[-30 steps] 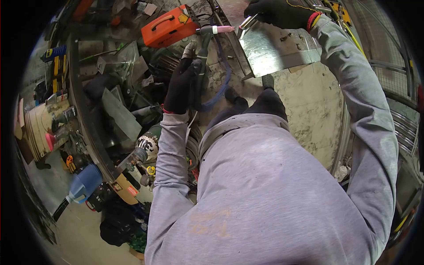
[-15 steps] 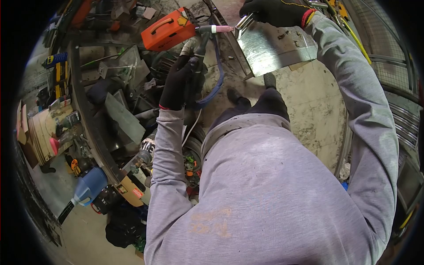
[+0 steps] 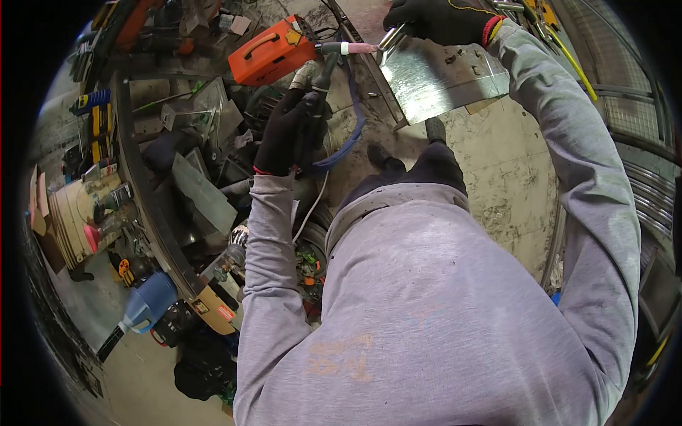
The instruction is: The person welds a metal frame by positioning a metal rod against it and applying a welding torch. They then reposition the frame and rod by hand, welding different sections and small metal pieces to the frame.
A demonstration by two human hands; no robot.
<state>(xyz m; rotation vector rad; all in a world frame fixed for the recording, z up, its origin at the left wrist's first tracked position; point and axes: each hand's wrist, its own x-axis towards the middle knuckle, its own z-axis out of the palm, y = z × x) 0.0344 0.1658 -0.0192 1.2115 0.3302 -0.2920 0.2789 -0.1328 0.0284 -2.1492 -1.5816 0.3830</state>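
In a dark glove, my left hand (image 3: 285, 131) is closed around the handle of a TIG welding torch (image 3: 324, 77). The torch's pink nozzle (image 3: 360, 48) points right, its tip close beside the end of a shiny metal tube (image 3: 391, 37). Gripping that tube from the other side is my right hand (image 3: 442, 21), also in a dark glove with a red and yellow cuff. Below the tube and right hand lies a reflective metal sheet (image 3: 433, 85) on the work surface.
An orange carry-handled machine (image 3: 272, 53) stands behind the torch. A blue hose (image 3: 348, 145) hangs down near my left wrist. To the left, a dark-framed bench (image 3: 153, 234) holds cluttered metal scraps and tools. A blue jug (image 3: 150, 298) sits lower left; metal tubes (image 3: 650, 206) are stacked right.
The tube in my right hand has turned slightly, its end now nearer the torch nozzle. My left hand and the torch stay almost still; the view has shifted a little.
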